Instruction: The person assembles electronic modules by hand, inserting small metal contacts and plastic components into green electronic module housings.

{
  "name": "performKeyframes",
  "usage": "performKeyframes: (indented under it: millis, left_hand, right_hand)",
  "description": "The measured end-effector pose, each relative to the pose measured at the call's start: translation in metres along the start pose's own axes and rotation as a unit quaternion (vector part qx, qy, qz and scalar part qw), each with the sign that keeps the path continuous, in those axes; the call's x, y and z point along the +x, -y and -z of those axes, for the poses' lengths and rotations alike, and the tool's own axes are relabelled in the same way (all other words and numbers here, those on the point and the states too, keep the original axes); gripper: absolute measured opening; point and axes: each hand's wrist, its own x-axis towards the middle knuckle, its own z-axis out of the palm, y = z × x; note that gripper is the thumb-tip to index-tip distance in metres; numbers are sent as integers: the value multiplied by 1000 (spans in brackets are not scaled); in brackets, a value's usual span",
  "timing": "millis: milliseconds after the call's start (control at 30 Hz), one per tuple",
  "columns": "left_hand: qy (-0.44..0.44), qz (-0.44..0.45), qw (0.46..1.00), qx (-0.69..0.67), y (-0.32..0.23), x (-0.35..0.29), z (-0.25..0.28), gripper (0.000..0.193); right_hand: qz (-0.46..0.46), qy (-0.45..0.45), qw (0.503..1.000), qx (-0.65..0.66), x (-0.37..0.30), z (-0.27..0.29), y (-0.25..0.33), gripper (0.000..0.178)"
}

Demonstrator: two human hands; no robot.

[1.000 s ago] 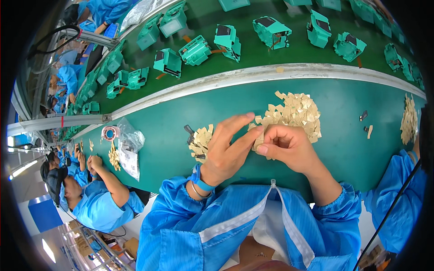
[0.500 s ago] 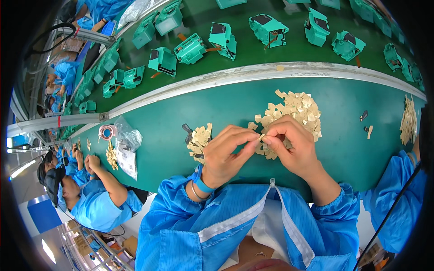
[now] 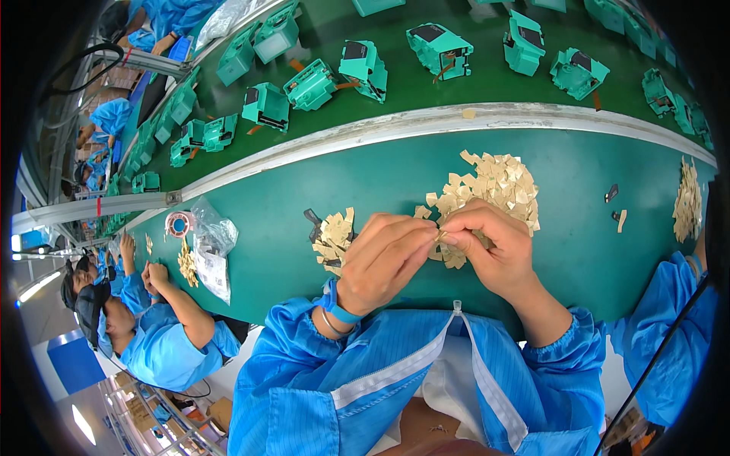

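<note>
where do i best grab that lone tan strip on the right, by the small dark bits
Pinch the tan strip across its narrow width at the lower end, probably coming from the near side with the right hand once free. It lies lengthwise away from the person, and a dark bit sits left of its upper part, leaving the lower end clear.

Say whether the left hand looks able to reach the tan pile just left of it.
Probably yes: nothing blocks the left hand from the tan pile, though that hand holds a small piece.
</note>
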Motion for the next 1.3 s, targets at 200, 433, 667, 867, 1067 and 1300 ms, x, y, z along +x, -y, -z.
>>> performKeyframes:
  millis: [200,433,667,867,1067,1300]
  left_hand:
    - [3,1,1000,-12,-1,3,0,22]
    - [1,46,999,-15,-3,4,-2,22]
    - [-27,82,996,-2,0,4,-4,20]
    - [-6,148,988,-38,-7,4,-6,18]
    - [16,306,927,-216,-9,0,-8,11]
    - [52,377,858,-346,-8,5,-3,11]
  right_hand:
    - [67,3,997,-38,3,3,-6,17]
    - [173,0,977,-126,7,9,-7,16]
    - [133,-9,978,-158,10,14,-6,19]
    - [253,-4,939,-233,11,12,-11,28]
    - [241,-7,944,-227,10,15,-6,28]
    - [257,-24,944,-207,12,14,-11,28]
